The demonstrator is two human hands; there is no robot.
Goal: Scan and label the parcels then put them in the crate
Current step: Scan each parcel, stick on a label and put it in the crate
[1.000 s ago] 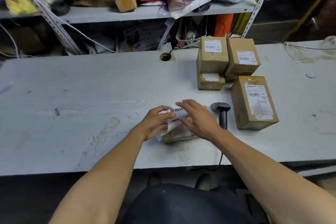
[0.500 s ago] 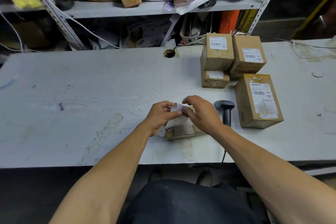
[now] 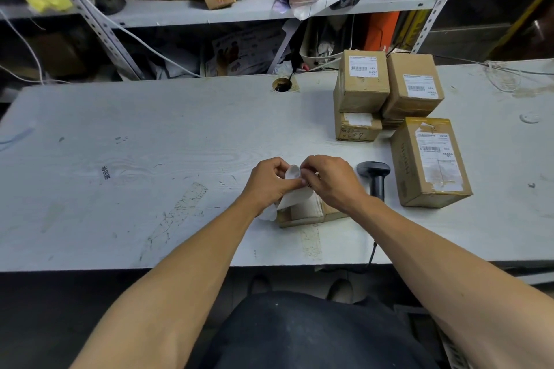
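Both hands meet over a small flat parcel point(image 3: 302, 213) lying near the front edge of the worktop point(image 3: 150, 159). The left hand point(image 3: 269, 184) and the right hand point(image 3: 331, 186) have their fingers curled in, pinching the curled upper end of a white label point(image 3: 293, 172) between them; the label's lower part hangs down to the left of the parcel, and whether it is stuck to the parcel cannot be told. The right hand's wrist lies over the parcel's right end. Just right of that hand a black scanner point(image 3: 374, 175) lies on the worktop, head away from the person, its cable point(image 3: 371, 255) running over the front edge. Right of the scanner stands a tall box point(image 3: 431, 163) with a white shipping label on top. Behind it, toward the back edge, two more labelled boxes sit side by side: the left box point(image 3: 361, 81) rests on a lower box point(image 3: 356, 126) with handwriting on its near face, and the right box point(image 3: 413, 87) touches the left one. A round cable hole point(image 3: 281, 84) opens in the worktop left of these boxes, and a small printed sticker point(image 3: 106, 172) lies flat far to the left. Behind the worktop a metal shelf point(image 3: 239, 10) carries bags, cartons and white cords. No crate shows in this view.
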